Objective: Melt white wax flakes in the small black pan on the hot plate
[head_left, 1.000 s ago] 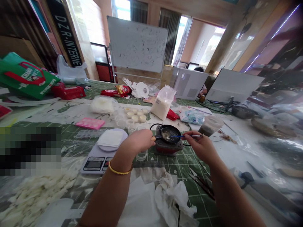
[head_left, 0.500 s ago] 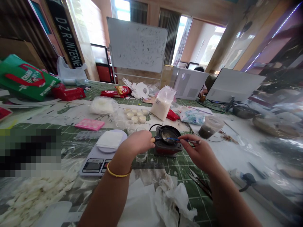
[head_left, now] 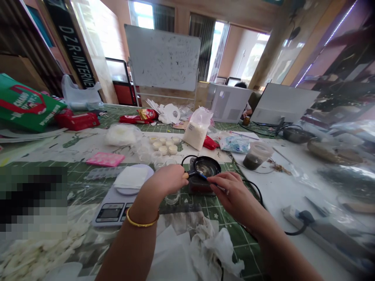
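My left hand, a gold bangle at its wrist, is closed round the wooden-ended handle of a small black frying pan. The pan sits over a small dark hot plate; whether it rests fully on it I cannot tell. A pale, cloudy layer shows on the pan's bottom. Between the fingers of my right hand is a thin stick with a blue end, which reaches the pan's near left edge. Partly hidden behind my left hand stand clear plastic cups.
Left of my left arm lie a kitchen scale with white sheets and a heap of white flakes. Crumpled tissue lies in front. Small filled cups, a bag of white granules and a dark-filled tub stand beyond.
My right hand has moved left and closer, bringing the stick's blue end from inside the pan to its near left edge. My left hand keeps the handle. The view has shifted slightly.
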Available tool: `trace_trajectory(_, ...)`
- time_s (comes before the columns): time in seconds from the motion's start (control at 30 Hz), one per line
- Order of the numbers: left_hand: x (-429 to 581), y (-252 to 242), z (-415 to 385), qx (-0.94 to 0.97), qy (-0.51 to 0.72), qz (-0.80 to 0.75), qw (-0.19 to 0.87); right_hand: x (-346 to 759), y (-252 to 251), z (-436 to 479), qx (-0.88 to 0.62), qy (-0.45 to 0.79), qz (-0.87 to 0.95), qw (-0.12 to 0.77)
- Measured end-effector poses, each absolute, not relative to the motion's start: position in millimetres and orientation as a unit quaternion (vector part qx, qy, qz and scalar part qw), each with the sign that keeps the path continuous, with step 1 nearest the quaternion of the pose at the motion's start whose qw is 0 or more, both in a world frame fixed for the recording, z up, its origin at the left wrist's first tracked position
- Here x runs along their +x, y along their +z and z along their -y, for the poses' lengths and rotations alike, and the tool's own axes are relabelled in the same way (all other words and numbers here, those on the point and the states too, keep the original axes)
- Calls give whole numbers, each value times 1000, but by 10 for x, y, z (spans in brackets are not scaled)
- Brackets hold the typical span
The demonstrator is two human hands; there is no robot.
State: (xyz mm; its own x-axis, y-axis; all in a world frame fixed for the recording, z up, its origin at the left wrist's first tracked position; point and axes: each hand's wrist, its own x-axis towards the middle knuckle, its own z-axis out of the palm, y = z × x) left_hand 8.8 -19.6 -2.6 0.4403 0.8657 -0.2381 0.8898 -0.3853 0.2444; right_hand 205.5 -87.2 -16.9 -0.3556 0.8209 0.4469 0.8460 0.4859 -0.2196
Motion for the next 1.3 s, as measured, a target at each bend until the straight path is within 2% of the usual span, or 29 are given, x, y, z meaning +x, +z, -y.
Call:
trace_trajectory(0.13,84,-44,183,837,-34,-522,163,2087,-158,876,-524,-53,802,282)
trace_trajectory(0.3,80,-53,181,837,-36,-522,162,2091,-138,875,-516,-34,820,245)
trace_trajectory(0.43,89,-40,184,836,-39,-523,164,2068,-150,862,-528,-45,806,263)
trace_trajectory(0.6,101,-37,186,838,-32,-521,158,2058,-174,863,-517,-29,826,224)
trace_trajectory(0.8,95,-47,179,837,-39,-522,163,2046,-188,847,-523,-55,810,258)
trace_trajectory(0.97,90,-47,180,836,-39,-523,160,2035,-227,834,-516,-45,824,231)
trace_trajectory(1.17,90,-54,183,835,-35,-526,160,2036,-234,809,-525,-46,809,260)
trace_trajectory(1.3,101,-41,189,834,-36,-526,162,2006,-269,795,-527,-40,816,233)
